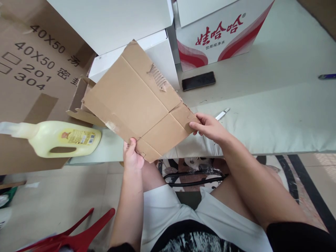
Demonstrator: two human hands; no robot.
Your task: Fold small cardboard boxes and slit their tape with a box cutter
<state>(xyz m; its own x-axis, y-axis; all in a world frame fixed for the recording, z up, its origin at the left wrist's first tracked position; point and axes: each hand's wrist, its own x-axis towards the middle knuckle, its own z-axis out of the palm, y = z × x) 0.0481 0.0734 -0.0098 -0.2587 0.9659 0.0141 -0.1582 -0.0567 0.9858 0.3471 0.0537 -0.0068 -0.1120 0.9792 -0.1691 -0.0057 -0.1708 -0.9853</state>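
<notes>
A flat sheet of brown cardboard (131,94), creased and with a torn patch near its upper right edge, is held up tilted between my two hands. My left hand (132,155) grips its lower edge, thumb on the face and fingers hidden behind. On the right corner, my right hand (207,126) pinches the sheet between thumb and fingers. Just beyond that hand a utility knife (222,114) lies on the pale-covered table (275,105), partly hidden by the wrist.
A dark phone (198,81) lies before a white-and-red box (223,38). White boxes (112,21) stand behind the sheet. At left are a yellow jug-like bottle (65,138), an open small carton (78,101) and a big carton (31,80). A blue pen (327,76) lies far right.
</notes>
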